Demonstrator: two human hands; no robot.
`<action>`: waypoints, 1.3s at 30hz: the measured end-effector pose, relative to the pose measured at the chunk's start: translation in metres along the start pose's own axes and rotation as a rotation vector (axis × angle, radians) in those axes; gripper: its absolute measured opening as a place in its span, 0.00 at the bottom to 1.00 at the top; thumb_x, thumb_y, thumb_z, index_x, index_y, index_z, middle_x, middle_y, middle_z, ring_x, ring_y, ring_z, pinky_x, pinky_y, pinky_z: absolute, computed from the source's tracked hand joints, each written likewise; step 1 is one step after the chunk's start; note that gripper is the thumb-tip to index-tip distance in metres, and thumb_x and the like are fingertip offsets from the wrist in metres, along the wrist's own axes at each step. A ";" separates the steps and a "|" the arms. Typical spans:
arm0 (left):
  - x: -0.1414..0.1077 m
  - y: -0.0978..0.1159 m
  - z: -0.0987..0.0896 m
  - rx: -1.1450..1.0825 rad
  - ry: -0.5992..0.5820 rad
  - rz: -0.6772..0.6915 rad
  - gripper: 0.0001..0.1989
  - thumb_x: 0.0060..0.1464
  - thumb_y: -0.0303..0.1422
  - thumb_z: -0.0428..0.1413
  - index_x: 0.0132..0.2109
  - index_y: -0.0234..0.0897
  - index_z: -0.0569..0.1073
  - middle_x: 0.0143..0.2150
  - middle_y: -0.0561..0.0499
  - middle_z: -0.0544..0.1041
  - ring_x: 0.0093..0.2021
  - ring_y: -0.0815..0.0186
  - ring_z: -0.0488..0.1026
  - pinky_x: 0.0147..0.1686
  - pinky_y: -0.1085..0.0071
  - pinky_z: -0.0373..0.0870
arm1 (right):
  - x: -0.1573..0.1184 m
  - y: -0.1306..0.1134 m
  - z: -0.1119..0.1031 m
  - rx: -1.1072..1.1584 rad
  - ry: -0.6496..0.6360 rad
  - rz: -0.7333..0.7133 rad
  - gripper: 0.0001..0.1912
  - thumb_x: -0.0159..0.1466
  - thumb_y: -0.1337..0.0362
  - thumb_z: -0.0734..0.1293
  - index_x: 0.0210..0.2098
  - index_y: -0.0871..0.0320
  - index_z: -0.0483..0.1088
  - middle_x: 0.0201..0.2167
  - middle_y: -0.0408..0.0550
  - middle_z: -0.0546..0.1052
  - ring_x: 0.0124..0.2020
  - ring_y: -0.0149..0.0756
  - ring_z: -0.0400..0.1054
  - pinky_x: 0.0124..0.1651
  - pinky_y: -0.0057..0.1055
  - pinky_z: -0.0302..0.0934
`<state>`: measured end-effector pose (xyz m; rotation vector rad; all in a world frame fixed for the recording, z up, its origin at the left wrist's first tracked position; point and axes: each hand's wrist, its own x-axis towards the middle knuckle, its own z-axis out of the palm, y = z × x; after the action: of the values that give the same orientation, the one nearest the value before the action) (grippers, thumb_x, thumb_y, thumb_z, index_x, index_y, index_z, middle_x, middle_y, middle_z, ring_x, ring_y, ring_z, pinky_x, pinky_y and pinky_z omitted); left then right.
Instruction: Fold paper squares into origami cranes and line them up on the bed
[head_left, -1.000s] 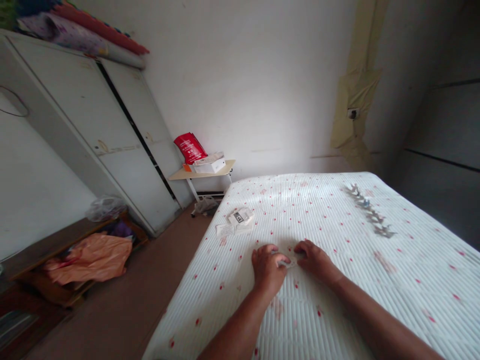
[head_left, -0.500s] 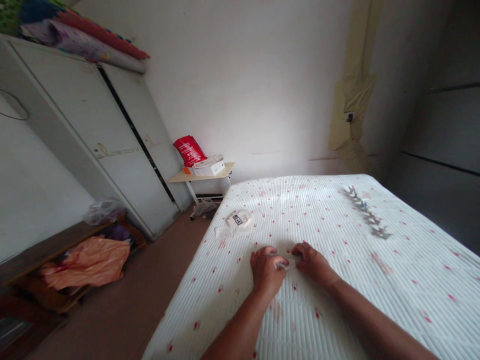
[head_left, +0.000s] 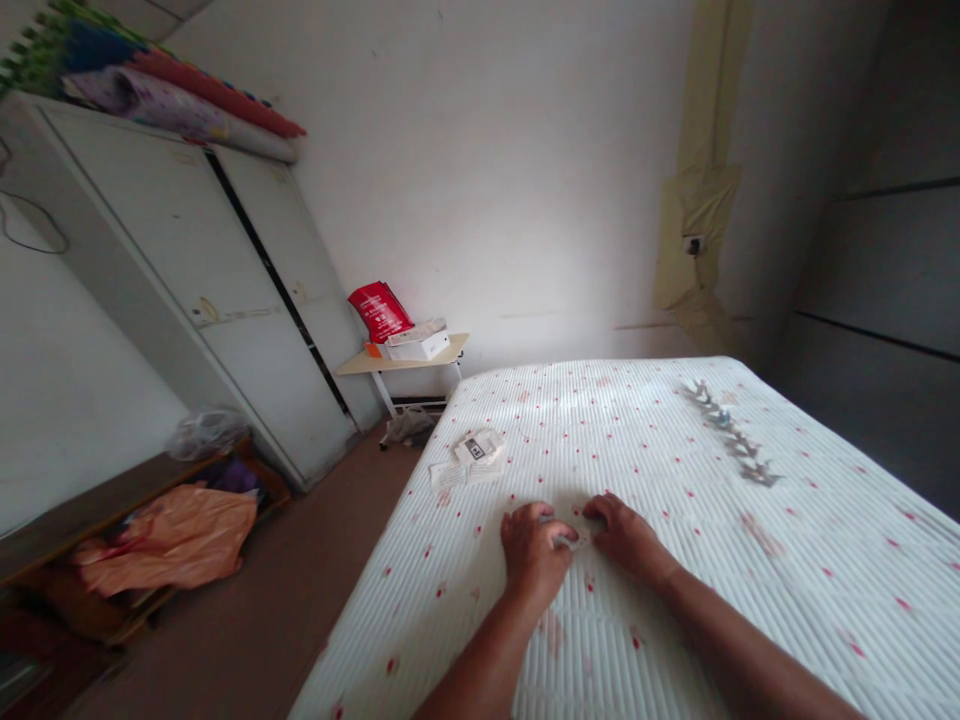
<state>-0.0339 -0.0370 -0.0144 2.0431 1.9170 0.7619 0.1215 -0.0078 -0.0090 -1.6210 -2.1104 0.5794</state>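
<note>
A small pale piece of paper (head_left: 579,539) lies on the striped, flower-dotted mattress (head_left: 600,640) between my hands. My left hand (head_left: 535,545) is curled round its left side, thumb and fingers gripping it. At its right edge, my right hand (head_left: 626,535) bends its fingers down to the paper, thumb mostly hidden. Further off on the right, several folded paper figures (head_left: 739,440) stand in a slanting row. Papers with a dark printed square (head_left: 476,448) lie left of and beyond my hands.
Beyond the mattress's far left corner stands a small table (head_left: 360,362) with a red bag (head_left: 381,312) and a white box (head_left: 420,345). Grey cabinets (head_left: 172,240) and a low shelf with orange plastic (head_left: 169,540) are at the left.
The view has tilted up slightly, so everything sits a little lower. My hands hold nearly the same pose around the paper; the right fingers look slightly shifted.
</note>
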 end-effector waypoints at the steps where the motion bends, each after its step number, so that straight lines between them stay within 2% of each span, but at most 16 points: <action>1: 0.000 0.000 0.000 0.002 0.002 0.004 0.10 0.43 0.27 0.58 0.30 0.51 0.78 0.45 0.56 0.72 0.50 0.63 0.64 0.55 0.63 0.50 | 0.000 0.000 0.000 0.007 -0.001 0.003 0.16 0.50 0.78 0.58 0.35 0.58 0.68 0.38 0.49 0.74 0.48 0.34 0.66 0.47 0.25 0.56; 6: -0.001 0.000 0.000 -0.002 0.002 0.008 0.10 0.43 0.27 0.57 0.31 0.50 0.77 0.46 0.55 0.72 0.51 0.63 0.64 0.55 0.61 0.50 | -0.001 -0.004 0.007 -0.021 0.057 0.030 0.09 0.55 0.69 0.61 0.35 0.60 0.68 0.38 0.51 0.73 0.40 0.37 0.69 0.41 0.27 0.58; 9: -0.001 0.001 0.000 -0.027 0.013 0.003 0.10 0.42 0.26 0.57 0.30 0.48 0.77 0.45 0.54 0.72 0.50 0.62 0.64 0.55 0.61 0.49 | -0.002 -0.007 0.010 -0.068 0.096 0.029 0.07 0.56 0.69 0.61 0.34 0.59 0.68 0.36 0.50 0.72 0.38 0.37 0.69 0.39 0.27 0.57; 15: -0.001 0.001 0.000 -0.080 0.033 0.017 0.11 0.40 0.24 0.56 0.29 0.47 0.78 0.44 0.52 0.73 0.49 0.60 0.65 0.54 0.59 0.49 | -0.002 -0.004 0.009 -0.052 0.074 0.009 0.12 0.54 0.74 0.59 0.36 0.60 0.68 0.37 0.50 0.72 0.43 0.36 0.68 0.42 0.27 0.57; 18: -0.001 0.001 -0.001 -0.111 0.039 0.022 0.12 0.39 0.23 0.56 0.28 0.46 0.78 0.43 0.51 0.73 0.49 0.58 0.65 0.53 0.57 0.49 | -0.002 -0.001 0.008 -0.033 0.052 -0.003 0.12 0.55 0.73 0.59 0.37 0.60 0.68 0.38 0.51 0.72 0.45 0.38 0.67 0.44 0.27 0.58; 21: -0.002 0.002 -0.002 -0.141 0.045 0.028 0.12 0.38 0.22 0.56 0.28 0.45 0.78 0.42 0.50 0.73 0.48 0.57 0.65 0.53 0.56 0.49 | -0.003 0.003 0.006 -0.005 0.037 -0.062 0.13 0.54 0.72 0.60 0.38 0.59 0.69 0.39 0.51 0.72 0.45 0.38 0.68 0.45 0.28 0.59; 29: -0.008 -0.001 0.003 -0.069 0.095 0.131 0.15 0.41 0.20 0.53 0.32 0.45 0.77 0.42 0.50 0.72 0.48 0.60 0.64 0.53 0.58 0.52 | -0.006 0.017 -0.004 0.091 -0.036 -0.333 0.23 0.51 0.79 0.55 0.39 0.56 0.73 0.41 0.49 0.72 0.44 0.34 0.68 0.47 0.27 0.59; 34: -0.011 0.001 0.002 -0.035 0.123 0.167 0.11 0.42 0.23 0.55 0.32 0.44 0.77 0.43 0.51 0.71 0.48 0.61 0.64 0.54 0.59 0.53 | -0.009 0.014 -0.009 0.047 -0.055 -0.345 0.23 0.53 0.78 0.56 0.42 0.56 0.72 0.39 0.50 0.72 0.40 0.34 0.69 0.43 0.27 0.61; 39: -0.010 0.002 0.001 -0.045 0.106 0.169 0.09 0.39 0.28 0.59 0.33 0.44 0.76 0.42 0.52 0.72 0.47 0.60 0.65 0.53 0.59 0.54 | -0.007 0.009 -0.013 0.007 -0.089 -0.343 0.19 0.56 0.76 0.57 0.41 0.55 0.73 0.37 0.49 0.73 0.38 0.33 0.69 0.41 0.26 0.61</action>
<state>-0.0319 -0.0468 -0.0166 2.1986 1.7786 0.9609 0.1376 -0.0118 -0.0039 -1.2075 -2.3770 0.5506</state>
